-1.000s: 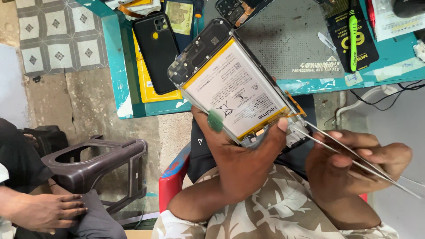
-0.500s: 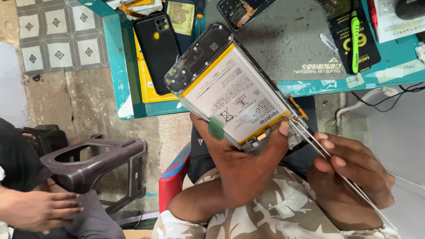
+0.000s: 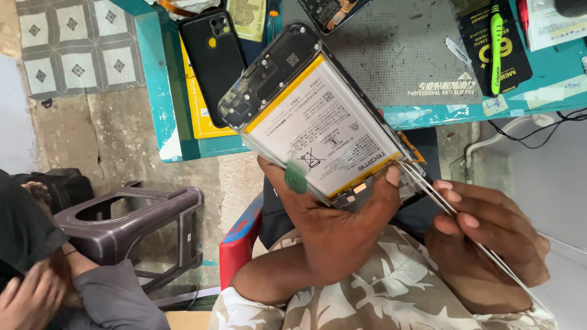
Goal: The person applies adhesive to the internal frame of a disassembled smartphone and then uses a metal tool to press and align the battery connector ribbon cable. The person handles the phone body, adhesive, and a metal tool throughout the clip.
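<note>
Centre frame: left hand [image 3: 342, 238] clamps opened phone [image 3: 318, 122]; right hand [image 3: 489, 238] pinches tweezers [image 3: 440, 198] at its lower edge, best kept shallow and steady.

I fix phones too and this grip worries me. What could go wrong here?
The metal tweezers in the right hand work at the bottom edge of the opened phone, right beside the exposed battery; a slip might pierce it. The left hand holds the phone in mid-air off the teal table, so it could drop.

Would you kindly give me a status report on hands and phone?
Left hand grips opened phone, battery up. Right hand holds tweezers at its lower edge. Nothing blocking.
</note>
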